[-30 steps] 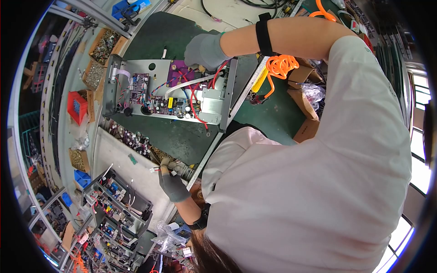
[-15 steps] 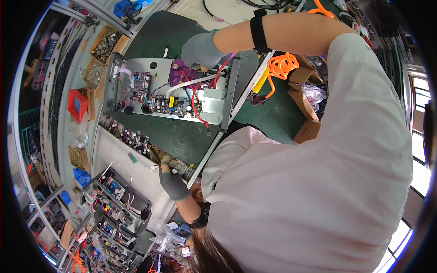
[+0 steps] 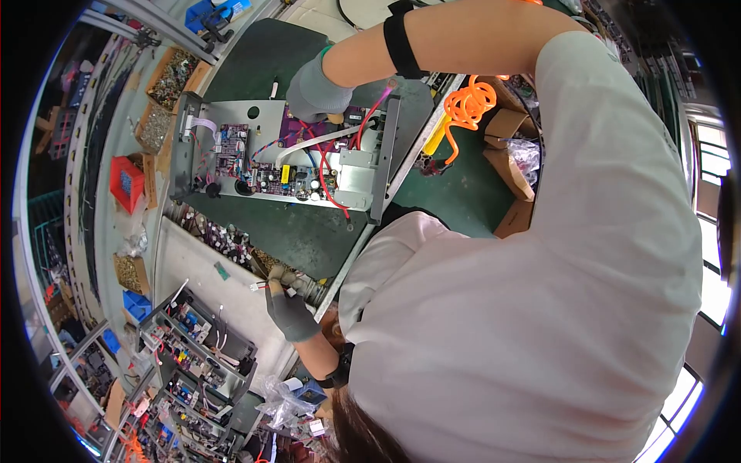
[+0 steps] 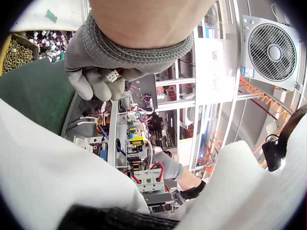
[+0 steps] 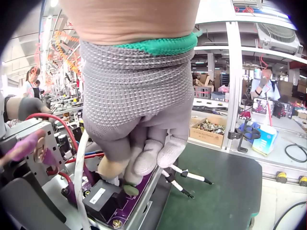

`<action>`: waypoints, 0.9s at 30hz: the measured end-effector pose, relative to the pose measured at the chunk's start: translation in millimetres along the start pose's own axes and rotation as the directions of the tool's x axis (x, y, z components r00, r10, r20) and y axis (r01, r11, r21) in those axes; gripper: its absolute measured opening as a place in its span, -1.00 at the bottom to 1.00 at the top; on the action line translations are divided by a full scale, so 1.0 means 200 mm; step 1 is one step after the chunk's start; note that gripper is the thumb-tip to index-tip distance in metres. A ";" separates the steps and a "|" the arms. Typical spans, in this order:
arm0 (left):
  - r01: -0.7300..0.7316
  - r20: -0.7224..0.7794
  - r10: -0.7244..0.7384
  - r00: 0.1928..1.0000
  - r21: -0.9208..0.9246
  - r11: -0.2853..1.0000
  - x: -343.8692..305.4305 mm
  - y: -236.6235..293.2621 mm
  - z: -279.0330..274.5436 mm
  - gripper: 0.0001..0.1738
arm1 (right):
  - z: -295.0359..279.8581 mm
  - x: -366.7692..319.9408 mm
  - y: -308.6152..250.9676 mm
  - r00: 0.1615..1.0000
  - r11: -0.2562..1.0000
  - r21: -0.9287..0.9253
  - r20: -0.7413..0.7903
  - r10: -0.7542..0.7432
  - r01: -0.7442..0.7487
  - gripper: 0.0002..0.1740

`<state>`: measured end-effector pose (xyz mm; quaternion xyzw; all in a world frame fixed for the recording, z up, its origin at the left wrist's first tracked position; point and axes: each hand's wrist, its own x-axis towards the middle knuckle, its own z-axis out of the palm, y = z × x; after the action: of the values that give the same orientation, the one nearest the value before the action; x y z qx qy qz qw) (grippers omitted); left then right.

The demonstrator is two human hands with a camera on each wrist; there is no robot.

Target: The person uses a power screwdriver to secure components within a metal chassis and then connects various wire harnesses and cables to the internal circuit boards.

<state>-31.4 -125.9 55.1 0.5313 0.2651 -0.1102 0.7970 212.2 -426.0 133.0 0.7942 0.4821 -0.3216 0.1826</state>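
Observation:
My gloved right hand (image 3: 318, 94) reaches down over the purple circuit board (image 3: 292, 133) inside a metal chassis (image 3: 262, 116). In the right wrist view its fingers are bent and bunched at the board's edge, beside a black block-shaped component (image 5: 102, 200). Two white wires with black ends (image 5: 192, 176) stick out past the fingertips. I cannot tell whether the fingertips pinch anything. Lower in the head view, my gloved left hand (image 3: 290, 315) holds a small white wire connector (image 4: 113, 75) between thumb and fingers, above the parts at the bench edge.
Loose connectors (image 3: 224, 245) and brass screws (image 4: 18, 55) fill trays along the green mat (image 3: 297, 239). Red cables (image 3: 324, 171) arch over the chassis. A red bin (image 3: 126, 184) and boxes of small parts stand at the far side. More open chassis (image 3: 201, 332) are stacked to the left.
My right hand has moved along the purple board, away from my body, uncovering a red cable's pink end. My left hand keeps its grip in nearly the same place. The head view has shifted slightly.

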 end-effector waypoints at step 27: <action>-0.058 0.013 0.057 0.998 0.104 0.993 -0.01 0.13 0.24 -0.63 | 0.10 0.07 0.10 0.999 0.987 0.161 -0.052 0.002 0.006 -0.85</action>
<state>-6.2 -159.0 90.5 0.5789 0.2396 -0.1037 0.7725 228.5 -438.6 109.3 0.8139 0.4599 -0.3392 0.1047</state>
